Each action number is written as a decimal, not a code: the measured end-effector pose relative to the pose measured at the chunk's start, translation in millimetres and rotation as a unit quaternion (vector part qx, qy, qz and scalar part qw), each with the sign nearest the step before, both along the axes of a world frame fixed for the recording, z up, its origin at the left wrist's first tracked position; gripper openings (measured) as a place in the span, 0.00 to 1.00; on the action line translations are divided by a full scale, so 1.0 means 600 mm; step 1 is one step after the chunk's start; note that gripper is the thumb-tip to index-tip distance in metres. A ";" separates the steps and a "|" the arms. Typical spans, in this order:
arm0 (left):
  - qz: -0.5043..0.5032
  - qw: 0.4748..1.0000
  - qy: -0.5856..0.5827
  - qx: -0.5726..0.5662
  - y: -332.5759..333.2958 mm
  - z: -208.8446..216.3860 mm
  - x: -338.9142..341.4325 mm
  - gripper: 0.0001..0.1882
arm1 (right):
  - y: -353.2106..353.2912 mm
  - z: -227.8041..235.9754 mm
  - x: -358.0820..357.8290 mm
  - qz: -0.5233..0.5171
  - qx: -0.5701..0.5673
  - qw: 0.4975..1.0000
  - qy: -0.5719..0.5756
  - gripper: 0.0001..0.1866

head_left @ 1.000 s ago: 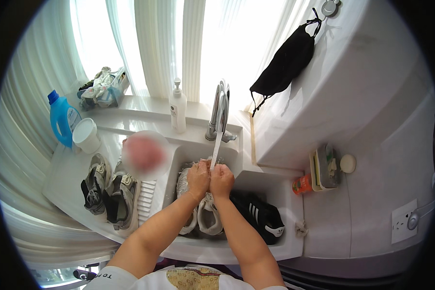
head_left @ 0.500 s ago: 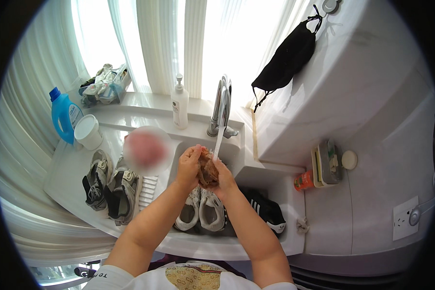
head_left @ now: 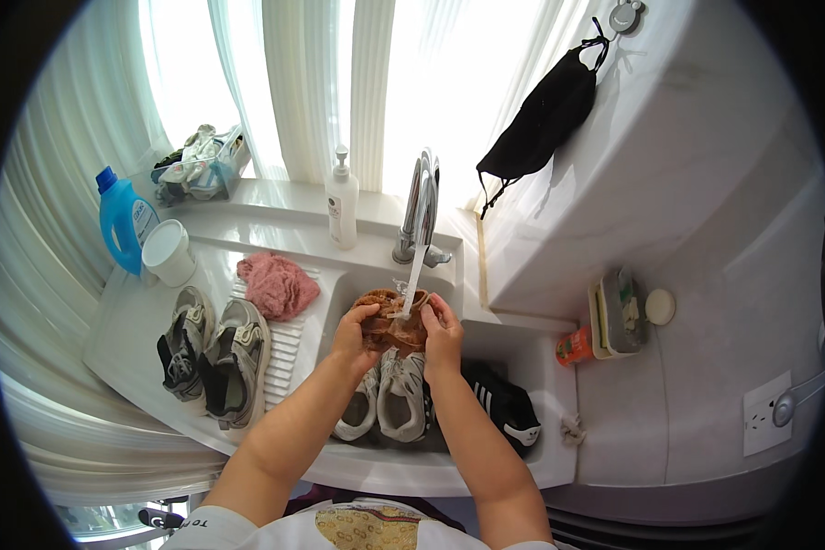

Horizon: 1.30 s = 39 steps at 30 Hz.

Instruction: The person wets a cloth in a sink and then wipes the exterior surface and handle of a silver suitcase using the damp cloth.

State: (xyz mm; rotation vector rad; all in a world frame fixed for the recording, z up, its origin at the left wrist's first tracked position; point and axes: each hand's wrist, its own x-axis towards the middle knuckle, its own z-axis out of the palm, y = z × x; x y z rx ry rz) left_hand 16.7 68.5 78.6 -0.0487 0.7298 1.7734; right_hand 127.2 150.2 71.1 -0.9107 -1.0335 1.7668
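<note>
Water runs from the chrome faucet (head_left: 422, 206) onto a wet brown cloth (head_left: 396, 323) stretched between my hands over the sink (head_left: 344, 298). My left hand (head_left: 354, 334) grips its left edge, thumb on top. At the right edge, my right hand (head_left: 442, 332) pinches the cloth. Its exact kind I cannot make out. Just below it, a pair of whitish sneakers (head_left: 401, 399) lies in the sink, partly hidden by my arms. A black shoe with white stripes (head_left: 502, 405) rests to their right.
Grey sneakers (head_left: 238, 362) and a pink cloth (head_left: 277, 286) sit on the ribbed left drainboard. Behind are a blue detergent bottle (head_left: 124, 220), a white tub (head_left: 168, 253), a clothes bin (head_left: 197, 170) and a pump bottle (head_left: 342, 202). A black mask (head_left: 543, 119) hangs at right above a caddy (head_left: 617, 312).
My hands have moved apart, with the right one going rightward. The bunched brown cloth is now spread wider under the stream.
</note>
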 end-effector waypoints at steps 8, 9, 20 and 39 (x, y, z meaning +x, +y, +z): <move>0.069 0.992 0.053 -0.092 0.025 -0.025 0.059 0.09 | -0.040 -0.064 -0.020 -0.023 0.221 0.950 -0.219 0.20; 0.086 0.990 0.054 -0.099 0.028 -0.012 0.065 0.08 | -0.038 -0.064 -0.020 -0.049 0.278 0.927 -0.246 0.19; 0.073 0.967 0.194 -0.145 0.038 -0.059 0.036 0.10 | -0.017 -0.030 -0.022 -0.041 0.365 0.869 -0.332 0.15; -0.101 0.990 -0.092 -0.027 0.015 -0.015 0.043 0.21 | 0.074 -0.045 0.006 0.183 0.133 0.968 -0.105 0.24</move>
